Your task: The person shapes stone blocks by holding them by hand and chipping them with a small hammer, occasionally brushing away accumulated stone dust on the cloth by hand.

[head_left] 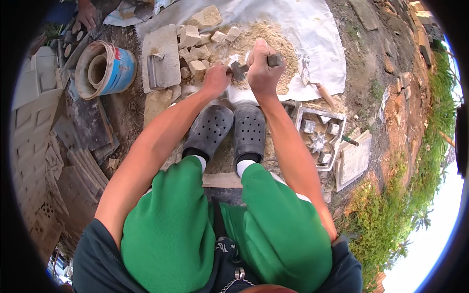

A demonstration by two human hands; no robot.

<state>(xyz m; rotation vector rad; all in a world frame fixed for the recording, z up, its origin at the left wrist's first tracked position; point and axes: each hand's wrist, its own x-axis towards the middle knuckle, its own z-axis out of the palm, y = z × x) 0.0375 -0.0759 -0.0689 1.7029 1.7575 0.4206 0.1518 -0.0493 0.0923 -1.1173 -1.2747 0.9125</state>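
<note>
Your right hand [264, 71] is wrapped in a fist around a dark grey tool [275, 60], whose blunt end pokes out on the right side of your grip, with your thumb on top. Your left hand [218, 80] has its fingers curled on a dark metal piece [238, 71], which sits between your two hands, right beside the fist (whether it touches the grey tool, you cannot tell from this angle). Both hands are over the near edge of a heap of crumbly sand [268, 41], spread on a white sheet [325, 46]. Just left of the heap you have a cluster of pale stone blocks [197, 68], and beyond them a flat slab [168, 53] carrying a trough-shaped piece [155, 72]. To your right, a trowel [325, 94] has its blade on the sheet and its wooden handle pointing back toward you. Nearer your right forearm is a pale frame [342, 128] with a star shape inside, beside some stacked pale tiles [352, 163]. Your grey clogs [249, 129] stand side by side below your hands. Off to the left is a blue and white bucket [123, 73], with another person's hand [87, 15] farther up at the edge.
</note>
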